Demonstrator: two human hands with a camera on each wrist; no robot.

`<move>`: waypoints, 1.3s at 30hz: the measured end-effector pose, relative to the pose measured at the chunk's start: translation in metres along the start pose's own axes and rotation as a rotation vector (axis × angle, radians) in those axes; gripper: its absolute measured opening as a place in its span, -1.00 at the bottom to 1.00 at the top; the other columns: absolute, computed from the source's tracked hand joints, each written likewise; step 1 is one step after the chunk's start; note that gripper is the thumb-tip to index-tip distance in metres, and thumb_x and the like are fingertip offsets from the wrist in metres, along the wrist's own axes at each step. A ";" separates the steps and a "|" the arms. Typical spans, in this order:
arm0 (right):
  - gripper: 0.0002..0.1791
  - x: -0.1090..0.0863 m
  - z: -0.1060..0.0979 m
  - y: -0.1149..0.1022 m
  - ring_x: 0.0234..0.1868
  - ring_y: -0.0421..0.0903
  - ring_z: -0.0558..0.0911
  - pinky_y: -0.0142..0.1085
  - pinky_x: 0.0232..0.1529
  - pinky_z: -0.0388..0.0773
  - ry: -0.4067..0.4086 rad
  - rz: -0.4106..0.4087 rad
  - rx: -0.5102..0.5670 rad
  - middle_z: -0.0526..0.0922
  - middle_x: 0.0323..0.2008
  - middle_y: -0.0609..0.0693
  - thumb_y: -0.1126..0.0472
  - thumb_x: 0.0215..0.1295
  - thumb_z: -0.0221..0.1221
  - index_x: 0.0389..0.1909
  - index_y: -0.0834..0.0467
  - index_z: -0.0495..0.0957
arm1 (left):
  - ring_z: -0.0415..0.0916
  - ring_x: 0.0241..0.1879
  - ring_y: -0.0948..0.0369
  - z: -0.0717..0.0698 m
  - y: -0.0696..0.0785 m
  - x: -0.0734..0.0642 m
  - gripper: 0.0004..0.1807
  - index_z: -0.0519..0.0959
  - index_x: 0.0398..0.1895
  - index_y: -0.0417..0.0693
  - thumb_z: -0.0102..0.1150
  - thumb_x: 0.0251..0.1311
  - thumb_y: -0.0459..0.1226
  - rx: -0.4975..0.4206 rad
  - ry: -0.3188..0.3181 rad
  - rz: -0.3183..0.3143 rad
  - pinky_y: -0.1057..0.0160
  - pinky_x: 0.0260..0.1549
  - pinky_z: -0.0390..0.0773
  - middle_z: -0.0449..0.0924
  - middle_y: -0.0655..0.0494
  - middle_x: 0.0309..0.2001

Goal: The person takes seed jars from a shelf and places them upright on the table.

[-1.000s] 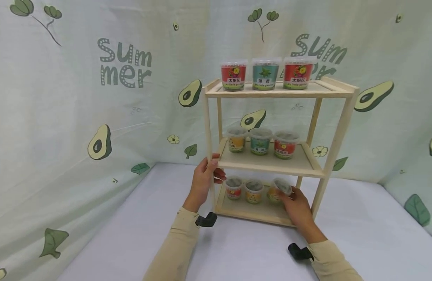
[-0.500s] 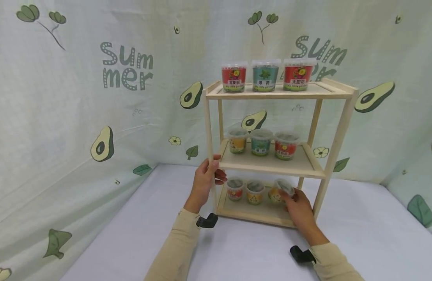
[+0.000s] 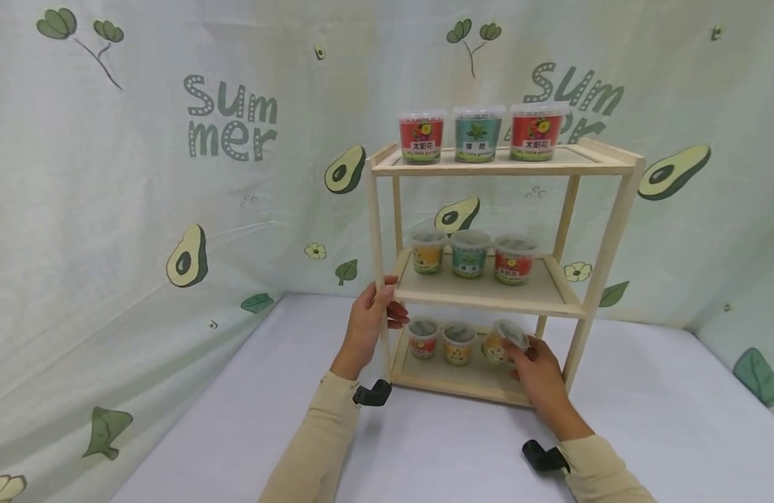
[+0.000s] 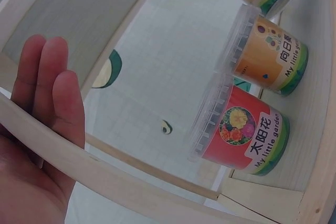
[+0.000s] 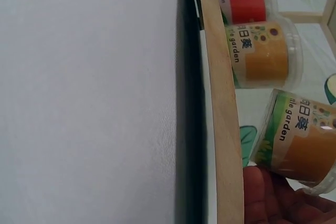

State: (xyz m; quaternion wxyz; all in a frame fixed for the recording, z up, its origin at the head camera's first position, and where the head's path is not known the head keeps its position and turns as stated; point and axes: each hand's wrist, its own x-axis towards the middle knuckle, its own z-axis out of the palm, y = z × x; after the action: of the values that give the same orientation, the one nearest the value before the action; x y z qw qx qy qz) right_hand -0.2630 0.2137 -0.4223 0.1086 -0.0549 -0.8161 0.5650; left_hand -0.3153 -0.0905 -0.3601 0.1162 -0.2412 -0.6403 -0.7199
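Right grip [image 3: 541,375]: pinching tilted orange cup [image 3: 494,347] at its right side | left grip [image 3: 367,323]: loosely round rack [image 3: 487,300]

Backdrop [image 3: 283,195]: pale green-white ground, printed with green leaves, halved avocados and grey-green "summer" lettering at upper left and upper right of the head view. Surface [image 3: 236,433], lower part: white, faint lilac cast. Shelf unit [image 3: 487,302], right of centre: pale wood tone. Top row labels, left to right: red tub [image 3: 421,140], teal tub [image 3: 478,137], second red tub [image 3: 536,135]. Middle row: orange tub [image 3: 427,256], second teal tub [image 3: 469,260], third red tub [image 3: 513,265]. Bottom row: fourth red tub [image 3: 422,342], second orange tub [image 3: 457,346], third orange tub [image 3: 492,347]. Red label [image 4: 239,129], right of centre in the left wrist view: round print of yellow, orange and pink flowers, green band at base. Sleeves [image 3: 318,447], lower edge of the head view: plain beige; wrist mounts [image 3: 372,393]: black
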 end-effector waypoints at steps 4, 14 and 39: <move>-0.07 0.000 -0.004 -0.002 -0.04 0.09 0.66 -0.32 -0.13 0.62 0.007 0.008 0.009 0.50 0.18 0.33 -0.30 0.41 0.09 0.47 0.34 0.12 | 0.66 -0.41 0.06 0.003 0.002 0.004 -0.53 0.50 0.24 -0.01 0.05 0.46 0.07 0.005 -0.010 0.003 0.15 -0.35 0.67 0.61 -0.10 -0.37; -0.09 0.001 0.000 -0.004 -0.06 0.04 0.65 -0.33 -0.12 0.62 0.007 0.000 0.049 0.51 0.17 0.31 -0.28 0.42 0.11 0.45 0.34 0.15 | 0.66 -0.42 0.08 -0.001 0.003 0.004 -0.50 0.49 0.25 -0.05 0.07 0.46 0.07 0.005 0.000 0.000 0.17 -0.36 0.67 0.61 -0.09 -0.38; -0.09 -0.006 0.003 -0.013 -0.15 0.01 0.68 -0.33 -0.17 0.62 0.002 0.019 0.015 0.51 0.17 0.34 -0.31 0.43 0.06 0.45 0.34 0.16 | 0.66 -0.40 0.07 -0.001 0.002 0.001 -0.51 0.49 0.26 -0.01 0.04 0.47 0.07 0.021 -0.003 -0.003 0.16 -0.35 0.67 0.61 -0.08 -0.36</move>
State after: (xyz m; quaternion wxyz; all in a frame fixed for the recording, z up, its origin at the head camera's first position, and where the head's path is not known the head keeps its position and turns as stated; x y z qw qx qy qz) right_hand -0.2574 0.2048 -0.4121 0.1045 -0.0622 -0.8113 0.5719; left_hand -0.3153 -0.0913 -0.3585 0.1165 -0.2403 -0.6484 -0.7130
